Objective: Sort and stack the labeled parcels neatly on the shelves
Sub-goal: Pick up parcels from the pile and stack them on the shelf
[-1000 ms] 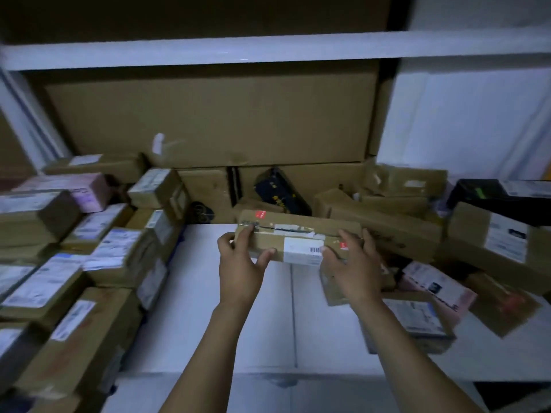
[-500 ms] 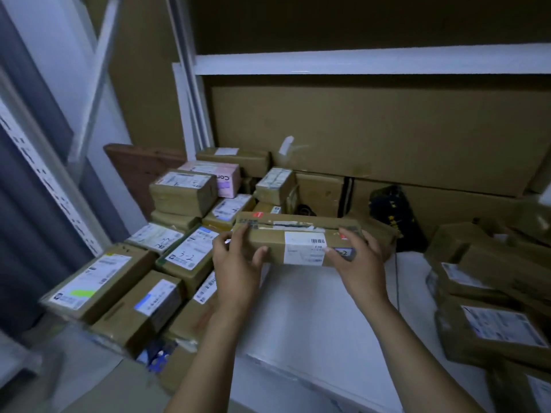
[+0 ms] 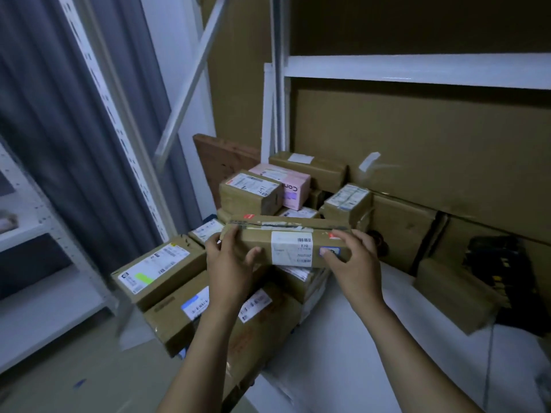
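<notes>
Long brown cardboard parcel (image 3: 286, 247), barcode-labelled: your left hand (image 3: 229, 265) and right hand (image 3: 356, 263) grip its ends. Carried left, now above stacked brown boxes (image 3: 250, 195); set-down likely.

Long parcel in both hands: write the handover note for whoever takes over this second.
Left hand: grips the left end of the long parcel, thumb on its front face.
Right hand: grips the right end.
Parcel: held level, label towards the person, over the stacked parcels at the left end of the white shelf.
Done: labelled boxes, one pink parcel among them, are piled at the left.
Left: set this one on the pile; loose brown boxes at the right look unsorted.
</notes>
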